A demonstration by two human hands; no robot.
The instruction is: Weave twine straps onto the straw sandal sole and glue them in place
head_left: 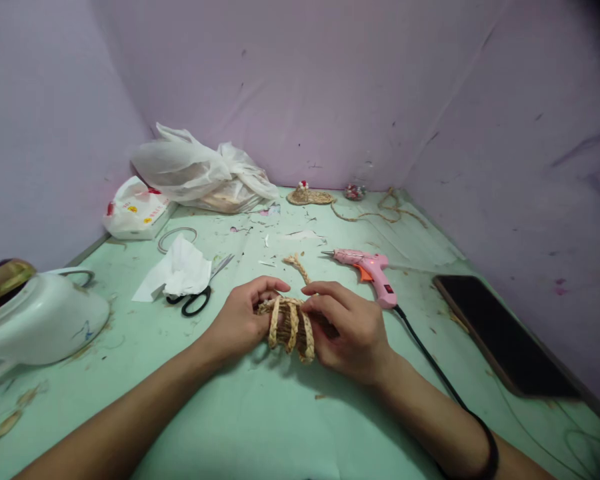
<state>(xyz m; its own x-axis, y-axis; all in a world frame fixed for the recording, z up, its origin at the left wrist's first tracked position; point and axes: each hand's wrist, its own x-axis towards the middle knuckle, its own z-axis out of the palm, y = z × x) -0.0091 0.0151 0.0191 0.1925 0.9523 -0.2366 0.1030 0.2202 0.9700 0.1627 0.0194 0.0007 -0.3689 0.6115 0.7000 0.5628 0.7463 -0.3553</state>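
Note:
Between my two hands is a small brown piece of woven straw (283,329), wrapped with several pale braided straw bands. My left hand (244,321) is closed around its left end, thumb and fingers gripping the edge. At the right end, my right hand (349,328) is closed on the piece, its index finger and thumb by the top edge. A loose braided tail (300,268) sticks out beyond the piece, away from me. Beyond my right hand lies a pink hot glue gun (367,263) with an orange trigger. Black-handled scissors (197,301) rest left of my left hand, partly under white tissue.
A white pot (55,320) stands at the left and a dark phone (500,333) lies at the right. At the back are a plastic bag (205,173), a tissue pack (137,210), a straw slipper-shaped piece (313,196), a bead container (355,192) and twine (365,217). The gun's black cord (430,363) runs past my right forearm.

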